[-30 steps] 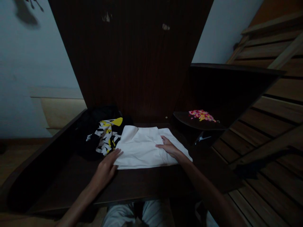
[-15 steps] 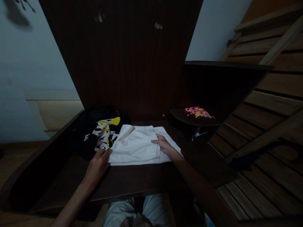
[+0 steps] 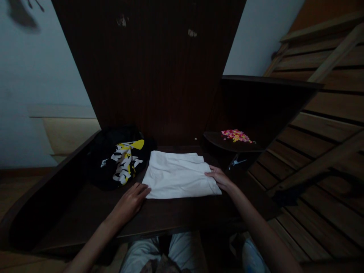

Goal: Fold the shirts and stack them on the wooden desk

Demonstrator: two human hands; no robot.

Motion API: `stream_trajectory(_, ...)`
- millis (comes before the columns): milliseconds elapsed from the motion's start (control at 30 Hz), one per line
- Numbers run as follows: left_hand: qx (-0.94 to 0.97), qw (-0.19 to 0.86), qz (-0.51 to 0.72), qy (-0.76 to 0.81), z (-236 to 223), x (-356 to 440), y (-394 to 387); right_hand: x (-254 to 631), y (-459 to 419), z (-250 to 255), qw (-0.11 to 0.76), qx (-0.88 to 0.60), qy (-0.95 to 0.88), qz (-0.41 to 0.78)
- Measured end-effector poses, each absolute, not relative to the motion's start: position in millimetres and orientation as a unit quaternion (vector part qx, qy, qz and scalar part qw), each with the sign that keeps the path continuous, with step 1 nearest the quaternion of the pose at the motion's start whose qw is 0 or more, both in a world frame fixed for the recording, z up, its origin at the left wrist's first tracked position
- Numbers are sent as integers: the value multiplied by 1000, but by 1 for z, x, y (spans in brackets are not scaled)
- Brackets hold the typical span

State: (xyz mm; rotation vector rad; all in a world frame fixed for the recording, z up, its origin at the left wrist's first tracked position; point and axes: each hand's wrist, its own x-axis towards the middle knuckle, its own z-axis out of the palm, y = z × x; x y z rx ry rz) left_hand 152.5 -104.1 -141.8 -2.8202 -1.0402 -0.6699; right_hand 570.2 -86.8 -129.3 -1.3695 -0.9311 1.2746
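A white cloth garment (image 3: 179, 176), folded into a flat, slightly creased rectangle, lies on the dark wooden desk (image 3: 170, 216). At its near left corner is my left hand (image 3: 135, 197), closed with its fingertips on the fabric edge. My right hand (image 3: 221, 178) pinches the right side, thumb on top and the other fingers partly hidden by the cloth. Left of the white garment sits a heap of black clothing (image 3: 113, 167) with a white and yellow print.
Small pink, red and yellow pieces (image 3: 237, 135) cover part of a corner shelf (image 3: 216, 140) at right. A light-coloured clip-like object (image 3: 236, 162) is below it. A wooden slatted frame (image 3: 321, 125) leans at far right. A raised edge (image 3: 51, 185) bounds the desk's left side.
The right part of the garment has been folded over, leaving a narrower rectangle. My right hand moved right to its outer edge; my left hand shifted right with the left corner.
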Motion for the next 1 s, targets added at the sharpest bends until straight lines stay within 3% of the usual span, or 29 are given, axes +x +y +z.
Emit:
stream_trajectory(167,-904,12,-232,-359,-144,159,-103,575,-74,-132,490,-589,-392,509)
stream_trajectory(500,-894,-28,-235,-381,-172,160,-96,573,-20,-118,576,-580,-385,430)
stream_trajectory(700,-907,-17,-210,-365,-175,159,-97,578,-13,-133,517,-676,-354,388)
stream_trajectory(900,-912,-20,-193,-361,-174,158,-99,581,-2,-131,597,-601,-373,379)
stream_trajectory(1000,-915,-26,-193,-354,-172,158,-102,585,2,-130,585,-635,-369,343)
